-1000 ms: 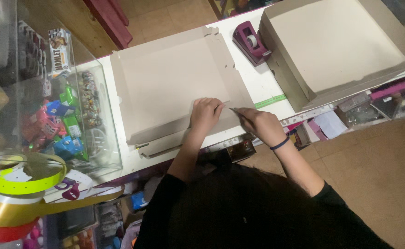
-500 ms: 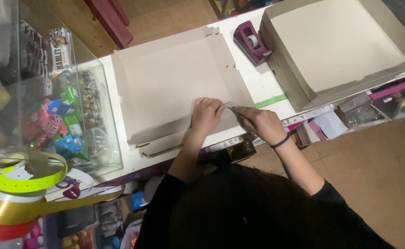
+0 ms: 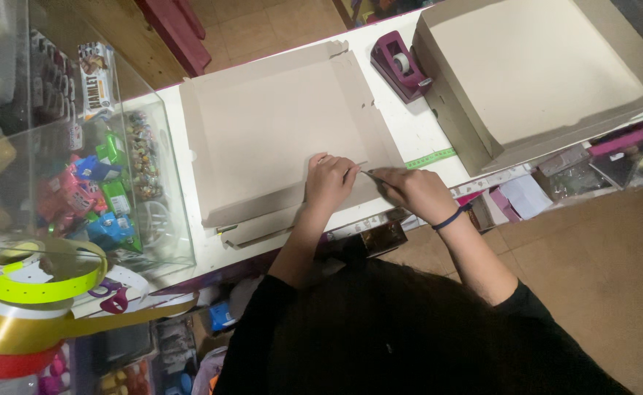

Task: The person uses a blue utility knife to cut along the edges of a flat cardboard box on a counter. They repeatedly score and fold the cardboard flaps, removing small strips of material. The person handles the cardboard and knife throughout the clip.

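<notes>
While the white worktop (image 3: 424,135) carries it, our flat cardboard sheet (image 3: 277,124) lies at centre frame, an open box (image 3: 541,73) at upper right. Our left hand (image 3: 329,181) presses its lower edge, fingers curled narrow; our right hand (image 3: 415,192) pinches a thin tool (image 3: 372,173) there. We'd keep that flap pinned, moving slowly.

Setting: small retail shop, likely gifts or stationery, viewed from behind a white sales counter (image 3: 416,135). Left of frame: glass display case (image 3: 153,183) packed with small colourful packaged goods (image 3: 105,194). Lower left: rolls of wide ribbon (image 3: 36,281) in yellow-green, gold and red. Upper centre: maroon tape dispenser (image 3: 400,64) on the counter. Flat cardboard boxes (image 3: 277,124) lie at centre and upper right. Shelves under the counter, right edge, hold mixed stock (image 3: 585,164).
</notes>
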